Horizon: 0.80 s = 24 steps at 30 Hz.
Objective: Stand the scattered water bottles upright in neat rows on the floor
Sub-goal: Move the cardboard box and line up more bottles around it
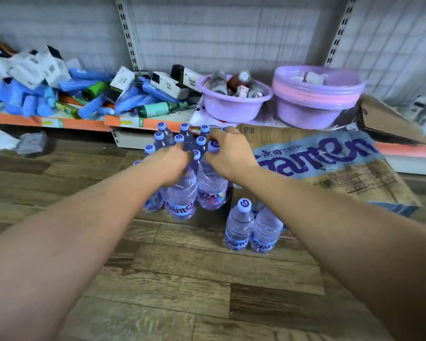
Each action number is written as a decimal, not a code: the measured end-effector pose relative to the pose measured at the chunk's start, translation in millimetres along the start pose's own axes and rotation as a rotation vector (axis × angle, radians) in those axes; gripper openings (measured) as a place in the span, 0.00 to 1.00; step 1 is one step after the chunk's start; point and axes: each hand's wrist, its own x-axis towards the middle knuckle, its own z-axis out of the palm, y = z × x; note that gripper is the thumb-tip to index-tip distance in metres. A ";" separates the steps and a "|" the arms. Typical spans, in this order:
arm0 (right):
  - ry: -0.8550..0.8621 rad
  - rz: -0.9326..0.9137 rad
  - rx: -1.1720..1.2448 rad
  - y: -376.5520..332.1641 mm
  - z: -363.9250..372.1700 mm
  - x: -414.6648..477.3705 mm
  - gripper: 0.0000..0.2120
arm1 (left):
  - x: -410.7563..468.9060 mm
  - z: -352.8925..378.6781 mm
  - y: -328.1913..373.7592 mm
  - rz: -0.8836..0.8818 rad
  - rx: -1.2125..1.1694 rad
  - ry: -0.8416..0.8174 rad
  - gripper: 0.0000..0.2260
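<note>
From the head camera, our left hand (pixel 169 161) and right hand (pixel 228 150) each curled around a bottle neck in the upright cluster of water bottles (pixel 182 153) on the floor (pixel 182 279) — two more bottles (pixel 252 227) stood just beside.

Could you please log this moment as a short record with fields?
left hand: left hand on top of a front bottle in the group
right hand: right hand on the neighbouring bottle
group: upright bottles clustered by the shelf
apart: two upright bottles nearer the camera
floor: flattened cardboard box at right
</note>
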 end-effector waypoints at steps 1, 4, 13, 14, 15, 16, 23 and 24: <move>0.037 -0.012 0.018 -7.3 -16.0 0.6 0.14 | -4.1 -16.4 0.0 -0.004 0.007 0.023 0.14; 0.128 -0.017 0.018 -20.6 -67.5 2.3 0.10 | -15.5 -70.8 6.3 -0.024 0.025 0.109 0.13; 0.244 0.002 -0.185 -7.5 -204.7 -24.1 0.11 | -7.2 -183.2 80.7 0.128 -0.190 0.223 0.11; 0.239 0.011 -0.202 -2.1 -217.7 -28.7 0.11 | -3.6 -187.7 92.3 0.147 -0.192 0.228 0.11; 0.230 0.020 -0.221 3.2 -227.6 -32.6 0.11 | -1.0 -190.4 103.5 0.165 -0.198 0.230 0.10; 0.226 0.034 -0.251 12.4 -239.8 -38.7 0.12 | 4.4 -193.5 119.6 0.193 -0.201 0.235 0.09; 0.069 0.155 -0.414 77.3 -260.1 -78.2 0.10 | 23.2 -169.4 204.7 0.378 -0.218 0.160 0.11; 0.038 0.165 -0.403 89.7 -257.3 -86.9 0.09 | 23.6 -160.8 214.5 0.392 -0.198 0.141 0.11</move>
